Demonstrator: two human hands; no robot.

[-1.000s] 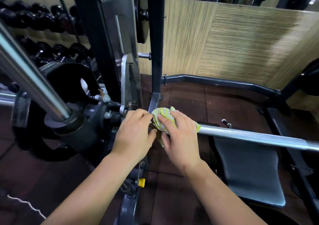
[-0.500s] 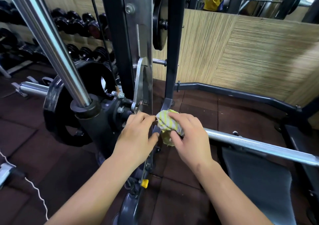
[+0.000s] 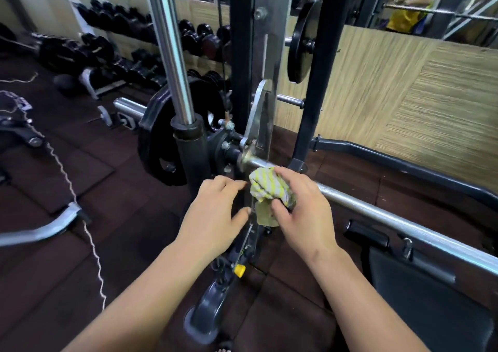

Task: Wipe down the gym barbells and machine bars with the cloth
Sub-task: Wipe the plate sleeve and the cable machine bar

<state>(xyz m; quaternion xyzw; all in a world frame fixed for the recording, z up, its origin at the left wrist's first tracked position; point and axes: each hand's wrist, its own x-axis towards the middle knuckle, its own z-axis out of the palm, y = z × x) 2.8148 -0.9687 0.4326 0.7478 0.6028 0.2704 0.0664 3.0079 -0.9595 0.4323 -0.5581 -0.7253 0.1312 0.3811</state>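
A chrome barbell (image 3: pixel 377 206) runs from the machine's hook plate down to the right edge. My right hand (image 3: pixel 301 206) grips a bunched yellow-and-white striped cloth (image 3: pixel 266 187) around the bar near its left end, just right of the hook. My left hand (image 3: pixel 215 211) hovers beside the cloth with its fingers loosely curled, holding nothing, in front of the machine's upright. A vertical chrome guide rod (image 3: pixel 169 47) rises from a black collar on the left.
A black weight plate (image 3: pixel 159 138) sits on the bar's outer sleeve. Dumbbell racks (image 3: pixel 129 44) line the far left wall. A black bench pad (image 3: pixel 431 297) lies under the bar at right. A curved bar (image 3: pixel 40 230) and a rope (image 3: pixel 80 211) lie on the floor at left.
My view has risen and swung left. My right hand has slid the cloth slightly right along the bar, and my left hand has come off the cloth and drawn back.
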